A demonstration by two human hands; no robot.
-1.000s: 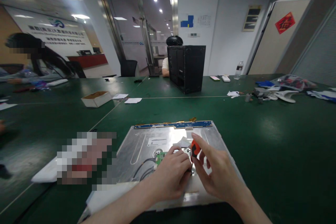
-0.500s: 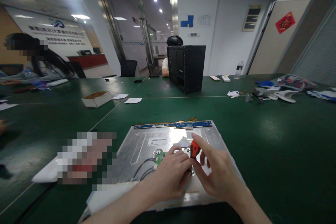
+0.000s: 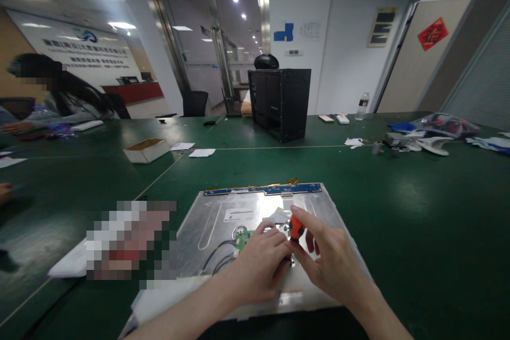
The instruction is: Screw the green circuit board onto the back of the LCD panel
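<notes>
My right hand [image 3: 332, 257] grips the red-and-black handle of a screwdriver [image 3: 296, 227] between thumb and fingers. The screwdriver stands nearly upright over a metal display panel [image 3: 215, 228], its lower end hidden by my hands. My left hand [image 3: 265, 263] is curled close beside it, fingertips down on the panel near a small green circuit board [image 3: 243, 240]; what its fingers pinch, if anything, is hidden. Dark cables [image 3: 217, 255] run from the board to the left. A blue circuit strip [image 3: 263, 189] lines the panel's far edge.
A black computer case [image 3: 279, 103] stands across the green table, with a person partly behind it. An open carton [image 3: 146, 152] and white papers lie to its left. Another person sits at far left. A bottle [image 3: 362, 106] and a plastic bag [image 3: 446, 125] are at right.
The screwdriver handle has turned in my right hand, showing a different side. My left hand has stayed in place. The computer case has shifted slightly left and turned.
</notes>
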